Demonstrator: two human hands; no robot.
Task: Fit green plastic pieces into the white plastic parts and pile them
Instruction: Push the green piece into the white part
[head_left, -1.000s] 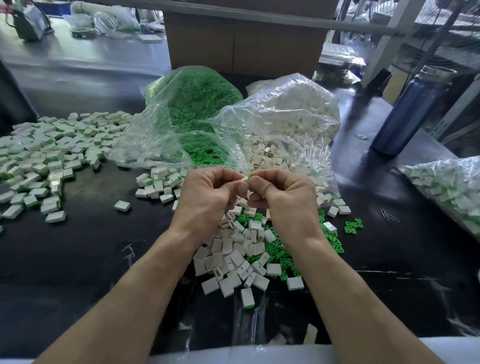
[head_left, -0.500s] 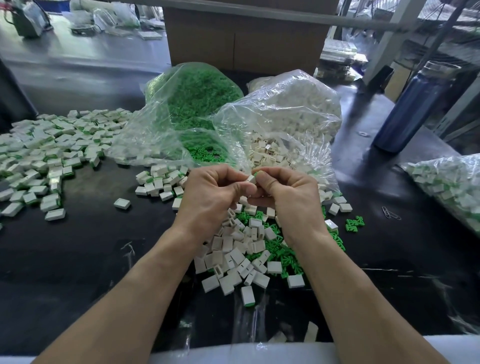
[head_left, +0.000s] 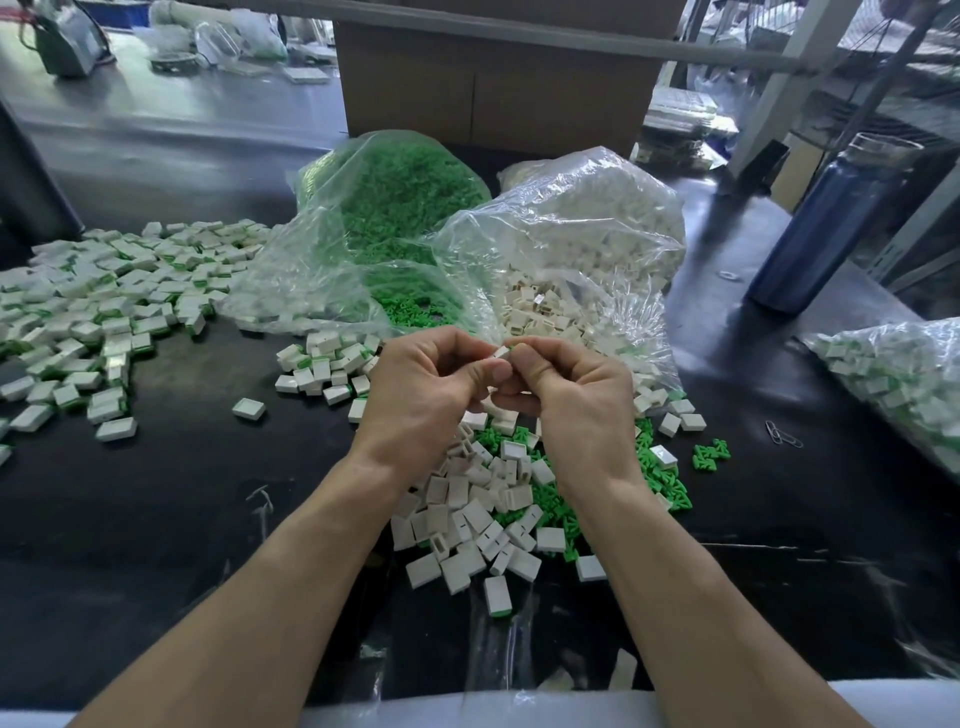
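My left hand (head_left: 426, 389) and my right hand (head_left: 571, 395) meet above the black table, fingers curled, together pinching one small white plastic part (head_left: 501, 353) with a sliver of green at its edge. Below my hands lies a loose heap of white parts (head_left: 467, 514) mixed with green pieces (head_left: 670, 483). A wide pile of fitted white-and-green parts (head_left: 104, 306) spreads at the left, and a smaller pile (head_left: 322, 364) sits just left of my hands.
An open clear bag of green pieces (head_left: 395, 208) and one of white parts (head_left: 582, 244) lie behind my hands. A bag of fitted parts (head_left: 904, 384) sits at the right edge, a blue bottle (head_left: 826, 223) stands far right, and a cardboard box (head_left: 493, 88) is behind.
My hands stayed together on the small part, with the thumbs shifting slightly on it. The view moved a little; nothing else on the table moved.
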